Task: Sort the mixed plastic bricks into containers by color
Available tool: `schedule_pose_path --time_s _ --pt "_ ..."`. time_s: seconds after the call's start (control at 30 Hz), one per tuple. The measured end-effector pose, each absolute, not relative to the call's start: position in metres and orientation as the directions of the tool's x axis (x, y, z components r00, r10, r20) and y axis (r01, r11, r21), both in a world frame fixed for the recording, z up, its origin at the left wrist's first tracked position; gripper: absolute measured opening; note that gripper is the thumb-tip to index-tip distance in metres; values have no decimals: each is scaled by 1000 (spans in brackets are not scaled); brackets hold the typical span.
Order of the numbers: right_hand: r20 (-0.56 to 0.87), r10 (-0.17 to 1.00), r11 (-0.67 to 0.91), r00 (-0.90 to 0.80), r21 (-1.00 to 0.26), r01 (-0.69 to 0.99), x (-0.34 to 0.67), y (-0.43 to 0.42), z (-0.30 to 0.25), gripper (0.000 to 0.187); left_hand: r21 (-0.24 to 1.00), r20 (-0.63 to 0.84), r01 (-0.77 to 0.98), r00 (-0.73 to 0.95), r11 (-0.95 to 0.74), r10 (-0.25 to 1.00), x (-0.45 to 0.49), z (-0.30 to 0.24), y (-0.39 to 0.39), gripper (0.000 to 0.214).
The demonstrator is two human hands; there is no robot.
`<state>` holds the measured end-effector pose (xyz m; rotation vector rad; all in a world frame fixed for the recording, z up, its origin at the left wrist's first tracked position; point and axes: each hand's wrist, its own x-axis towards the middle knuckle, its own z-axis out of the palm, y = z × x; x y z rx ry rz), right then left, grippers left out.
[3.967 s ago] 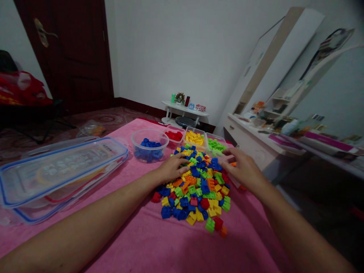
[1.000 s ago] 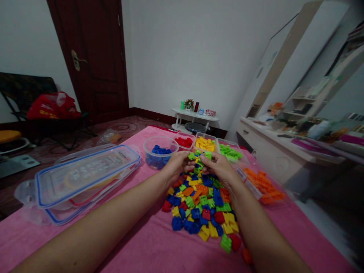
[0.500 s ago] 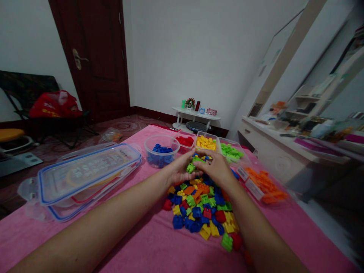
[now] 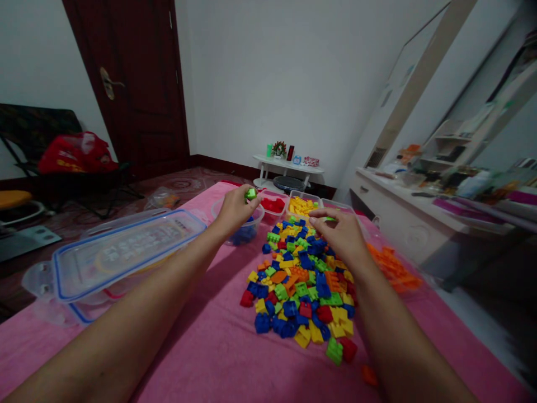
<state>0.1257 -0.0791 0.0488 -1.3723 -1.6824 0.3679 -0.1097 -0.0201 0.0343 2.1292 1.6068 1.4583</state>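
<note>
Above the round tub (image 4: pixel 261 217) of blue bricks, my left hand (image 4: pixel 237 208) is closed on a green toy brick (image 4: pixel 250 193). My right hand (image 4: pixel 342 230) hovers over the far right side of the brick pile, in front of the tub of green bricks (image 4: pixel 335 206). Its thumb and fingers are curled together; green shows in the gap, but whether that is a held brick or bricks behind cannot be made out. Below and between my hands spreads a loose pile of toy bricks (image 4: pixel 302 290) in blue, yellow, green, red and orange.
Clear tubs of red bricks (image 4: pixel 272 206) and yellow bricks (image 4: pixel 302 206) stand at the back. Orange bricks (image 4: pixel 392 270) fill a box at right. Blue-edged lids (image 4: pixel 126 254) are stacked at left on the pink cloth (image 4: pixel 218 347). A dresser (image 4: pixel 403 207) stands beyond.
My hands, earlier together over the pile with green bricks between them, have parted. The left moved left and up with a green brick; the right shifted right, uncovering the pile's far part.
</note>
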Motion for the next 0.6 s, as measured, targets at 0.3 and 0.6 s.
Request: schedule_pose_path --time_s 0.3,0.6 --pt "452 890 310 55 -691 653 140 -77 54 26 508 582 759 47 -408 812 -109 23 -13 27" --pt "85 950 308 -300 -411 858 141 -70 29 23 404 599 824 91 -397 796 -118 19 -7 28"
